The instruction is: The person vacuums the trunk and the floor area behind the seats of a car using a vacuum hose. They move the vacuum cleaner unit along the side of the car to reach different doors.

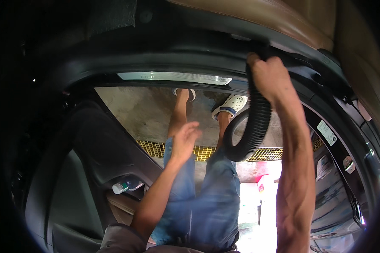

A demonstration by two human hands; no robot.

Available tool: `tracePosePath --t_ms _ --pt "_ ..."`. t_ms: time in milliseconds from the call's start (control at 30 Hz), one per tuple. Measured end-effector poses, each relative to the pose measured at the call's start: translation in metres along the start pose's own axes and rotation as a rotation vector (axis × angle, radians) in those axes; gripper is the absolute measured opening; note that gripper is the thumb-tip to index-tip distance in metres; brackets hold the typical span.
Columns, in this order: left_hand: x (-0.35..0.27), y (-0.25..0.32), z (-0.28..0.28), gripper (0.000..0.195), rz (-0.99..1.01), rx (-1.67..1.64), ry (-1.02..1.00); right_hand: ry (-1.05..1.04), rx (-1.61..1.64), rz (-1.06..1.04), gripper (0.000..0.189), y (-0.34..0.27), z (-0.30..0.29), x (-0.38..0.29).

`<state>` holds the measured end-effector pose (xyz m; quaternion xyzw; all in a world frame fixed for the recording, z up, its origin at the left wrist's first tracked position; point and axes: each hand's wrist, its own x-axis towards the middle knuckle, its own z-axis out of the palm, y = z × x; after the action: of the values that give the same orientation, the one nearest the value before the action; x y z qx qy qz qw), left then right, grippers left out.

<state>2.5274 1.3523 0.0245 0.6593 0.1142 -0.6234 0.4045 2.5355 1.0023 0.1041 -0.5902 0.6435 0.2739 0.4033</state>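
Observation:
My right hand [269, 76] is closed around the upper end of a black corrugated hose [258, 117], near the lower edge of a brown leather car seat [272, 15]. The hose hangs over the door sill and curls back up in a loop above my right knee; its nozzle end is dark and hard to make out. My left hand [186, 139] is in the air over my left leg, with its fingers apart and slightly blurred, touching nothing. A metal scuff plate [177, 77] lies along the black door sill.
At the left stands the open car door [76, 183], with a plastic bottle [126, 187] in its pocket. A yellow floor grating [205, 153] crosses the concrete floor [139, 110] below. The door frame, bearing a label [326, 132] and a metal striker [349, 164], curves along the right.

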Motion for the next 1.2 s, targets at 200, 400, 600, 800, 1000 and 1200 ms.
tracePosePath --t_ms 200,400,600,800,1000,1200 --pt "-0.03 -0.071 -0.009 0.031 -0.077 0.151 0.062 -0.129 0.069 -0.276 0.062 0.003 0.025 -0.053" --pt "-0.026 -0.058 -0.019 0.028 0.043 0.303 0.079 -0.253 0.278 -0.226 0.059 -0.025 0.043 -0.019" --pt "-0.023 -0.022 -0.023 0.031 -0.014 0.31 0.153 -0.279 0.304 -0.082 0.048 0.032 -0.012 0.01" --pt "-0.031 -0.055 -0.043 0.032 -0.012 0.327 0.158 0.066 0.064 0.184 0.05 0.114 -0.104 0.056" --pt "-0.014 -0.049 -0.033 0.032 0.075 0.461 0.136 0.156 -0.235 -0.018 0.044 0.133 -0.069 0.124" --pt "0.017 0.033 -0.058 0.025 0.34 0.449 0.352 -0.144 0.165 0.057 0.046 0.054 -0.048 0.034"
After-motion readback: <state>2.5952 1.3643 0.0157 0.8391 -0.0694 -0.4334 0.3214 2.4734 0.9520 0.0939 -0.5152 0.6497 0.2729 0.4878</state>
